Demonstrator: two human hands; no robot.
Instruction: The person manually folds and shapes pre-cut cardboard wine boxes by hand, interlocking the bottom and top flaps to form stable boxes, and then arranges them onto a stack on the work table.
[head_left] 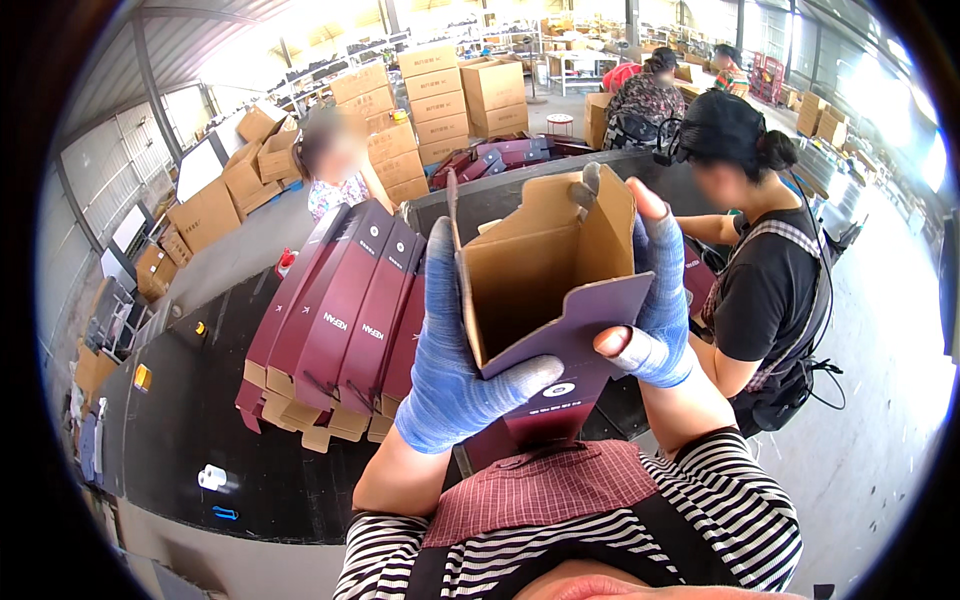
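Between my hands stands a tall maroon cardboard box (612, 305), its top end open toward me. Plain brown board shows inside, and several end flaps stick up or outward. My left hand (440, 370), in a blue knitted glove, presses the box's left side, with the thumb across the near face. On the right side, my right hand (660, 320) wears a similar glove with bare thumb and finger tips; its fingers reach round toward the back. The box's lower part runs down near my checked apron (560, 490).
Several maroon boxes (345, 310) lie side by side on the black table (190, 420), with open brown flaps. A white roll (212, 477) and a blue clip-like tool (225, 513) lie nearby. A co-worker (760, 290) stands close on my right; another person (335, 165) is across the table.
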